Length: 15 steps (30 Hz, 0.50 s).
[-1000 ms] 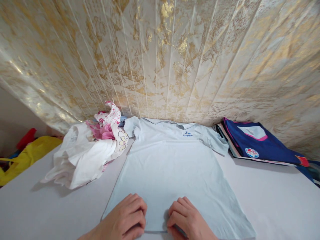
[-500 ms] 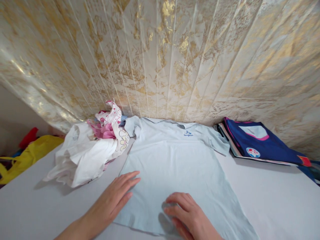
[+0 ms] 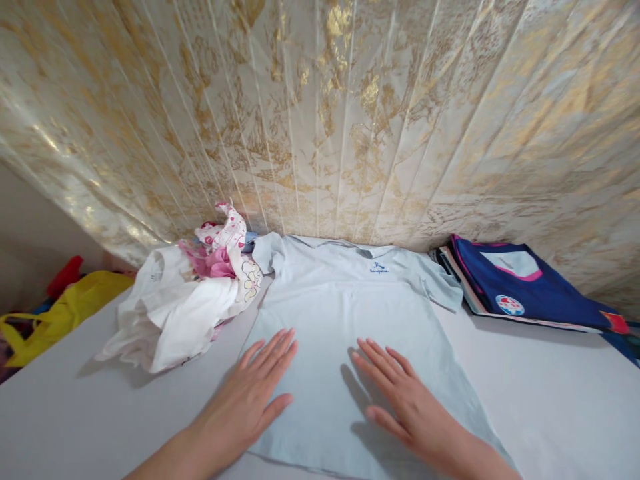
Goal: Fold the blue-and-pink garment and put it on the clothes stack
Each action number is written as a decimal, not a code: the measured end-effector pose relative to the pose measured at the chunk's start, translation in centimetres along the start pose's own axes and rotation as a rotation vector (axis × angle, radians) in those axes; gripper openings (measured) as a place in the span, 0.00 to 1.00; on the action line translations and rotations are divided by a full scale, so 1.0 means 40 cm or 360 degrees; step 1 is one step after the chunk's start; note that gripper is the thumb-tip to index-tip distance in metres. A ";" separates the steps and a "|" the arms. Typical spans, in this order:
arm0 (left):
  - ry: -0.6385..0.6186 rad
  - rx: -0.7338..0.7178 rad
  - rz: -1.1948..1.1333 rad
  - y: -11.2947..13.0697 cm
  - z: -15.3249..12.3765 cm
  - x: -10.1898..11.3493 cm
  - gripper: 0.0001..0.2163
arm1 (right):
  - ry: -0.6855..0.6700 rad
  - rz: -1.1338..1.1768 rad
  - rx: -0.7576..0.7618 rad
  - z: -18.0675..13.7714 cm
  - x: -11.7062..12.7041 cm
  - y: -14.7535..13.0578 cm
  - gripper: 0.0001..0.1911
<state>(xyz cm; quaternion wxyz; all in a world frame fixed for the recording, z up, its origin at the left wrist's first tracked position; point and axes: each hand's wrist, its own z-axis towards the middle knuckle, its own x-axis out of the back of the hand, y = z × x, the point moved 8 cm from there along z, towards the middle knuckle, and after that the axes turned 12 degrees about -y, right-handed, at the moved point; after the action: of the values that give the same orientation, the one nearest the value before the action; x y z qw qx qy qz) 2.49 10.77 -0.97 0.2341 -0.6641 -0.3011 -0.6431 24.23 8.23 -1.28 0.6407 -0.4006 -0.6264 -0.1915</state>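
Observation:
A pale blue short-sleeved T-shirt lies spread out with its collar toward the back and a small dark blue logo on the chest. Over its left edge, my left hand is open with the fingers stretched out, resting on or just above the fabric. My right hand is open too, fingers pointing forward, and its shadow falls on the shirt's lower middle, so it seems slightly raised. Neither hand grips anything. The near hem is partly hidden by my right forearm.
Left of the shirt is a crumpled heap of white and pink clothes. To the right sits a stack of folded clothes, dark blue on top. A yellow bag is beyond the white table's left edge. A gold-patterned curtain hangs behind.
My right hand has moved forward over the shirt, its curled fingers now straightened. My left hand has shifted a little right and its fingers have spread. The shirt looks unchanged.

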 end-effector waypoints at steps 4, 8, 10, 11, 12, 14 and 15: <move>-0.0207 -0.0520 -0.0167 0.156 0.103 0.011 0.27 | 0.0022 -0.0103 -0.0244 -0.002 0.013 0.134 0.29; -0.0284 -0.0957 -0.0305 0.266 0.130 0.001 0.25 | 0.0043 -0.0168 -0.0421 -0.025 -0.001 0.234 0.28; -0.0318 -0.1066 -0.0347 0.285 0.120 -0.002 0.26 | 0.0054 -0.0176 -0.0461 -0.042 -0.002 0.258 0.28; -0.0343 -0.1099 -0.0351 0.289 0.115 -0.001 0.26 | 0.0053 -0.0170 -0.0466 -0.050 0.000 0.265 0.28; -0.0373 -0.1123 -0.0348 0.291 0.113 0.004 0.25 | 0.0051 -0.0158 -0.0464 -0.056 0.002 0.270 0.28; -0.0420 -0.1157 -0.0325 0.298 0.121 0.019 0.23 | 0.0055 -0.0129 -0.0457 -0.061 0.011 0.279 0.28; -0.0424 -0.1172 -0.0314 0.306 0.133 0.029 0.22 | 0.0059 -0.0118 -0.0460 -0.061 0.017 0.284 0.28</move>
<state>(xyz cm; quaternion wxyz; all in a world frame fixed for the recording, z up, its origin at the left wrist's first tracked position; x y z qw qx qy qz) 14.87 5.93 0.77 -0.1233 -0.7490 -0.1404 -0.6357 34.42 13.44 -3.49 0.5803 -0.4616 -0.5947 -0.3108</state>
